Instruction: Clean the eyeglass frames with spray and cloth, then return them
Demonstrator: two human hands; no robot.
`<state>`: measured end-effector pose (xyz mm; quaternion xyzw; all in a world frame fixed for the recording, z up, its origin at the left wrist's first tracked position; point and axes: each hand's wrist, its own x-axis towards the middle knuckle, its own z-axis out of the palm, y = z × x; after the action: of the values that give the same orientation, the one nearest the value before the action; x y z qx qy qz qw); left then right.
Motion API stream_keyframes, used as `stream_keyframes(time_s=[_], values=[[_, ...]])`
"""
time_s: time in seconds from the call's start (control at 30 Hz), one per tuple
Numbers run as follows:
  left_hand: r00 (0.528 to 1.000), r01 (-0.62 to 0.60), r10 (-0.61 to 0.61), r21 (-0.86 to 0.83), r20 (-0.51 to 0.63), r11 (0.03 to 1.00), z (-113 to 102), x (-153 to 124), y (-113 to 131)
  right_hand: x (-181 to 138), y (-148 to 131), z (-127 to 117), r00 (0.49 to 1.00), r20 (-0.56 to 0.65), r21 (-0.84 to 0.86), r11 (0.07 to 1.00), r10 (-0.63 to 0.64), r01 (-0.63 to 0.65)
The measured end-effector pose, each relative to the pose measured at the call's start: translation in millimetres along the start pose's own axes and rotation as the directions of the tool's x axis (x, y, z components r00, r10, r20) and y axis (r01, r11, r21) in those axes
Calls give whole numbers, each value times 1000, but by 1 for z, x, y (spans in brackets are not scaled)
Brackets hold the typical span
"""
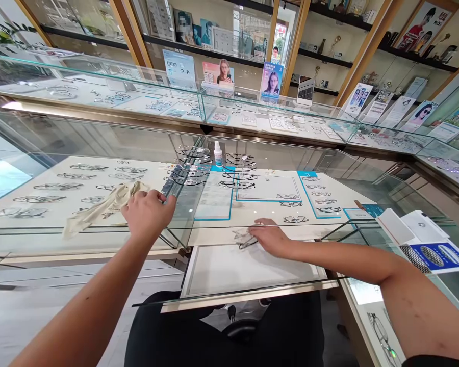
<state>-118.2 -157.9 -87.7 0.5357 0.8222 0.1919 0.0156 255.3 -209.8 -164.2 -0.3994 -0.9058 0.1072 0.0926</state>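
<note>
My left hand [149,211] is over the glass counter top, its fingers curled at the bunched end of a cream cleaning cloth [95,210]. The cloth trails away to the left; the fingertips are partly hidden. Lower right, my right hand [270,237] grips a pair of eyeglasses [247,240] just above the back of the pulled-out white drawer [248,270]. Part of the frame is covered by the fingers. Several eyeglasses [193,168] lie in a row on the glass top, with a second row of glasses [239,171] to their right.
A small white spray bottle [218,154] stands behind the rows. Inside the glass case, more eyeglasses [321,193] rest on white and blue trays. An open white and blue box [428,244] sits at right. Glass edges [229,291] cross in front of my lap.
</note>
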Motion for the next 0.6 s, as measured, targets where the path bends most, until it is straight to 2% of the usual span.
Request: stream_keyframes(time_s=[0.1,0.27,0.43,0.6], values=[[1000,11,-11,9,20,1000,-3,0,1,29,56,13,984,-99,-120,980,149,-161],[999,4,-5,16,47,1000,-6,1,2,56,138,14,945,-164,-205,928,282,-313],[999,14,-15,34,35,999,-5,3,2,69,205,1,899,-215,-276,859,382,-431],[999,22,-25,63,43,998,-5,6,1,75,260,-11,878,-223,-332,814,424,-477]])
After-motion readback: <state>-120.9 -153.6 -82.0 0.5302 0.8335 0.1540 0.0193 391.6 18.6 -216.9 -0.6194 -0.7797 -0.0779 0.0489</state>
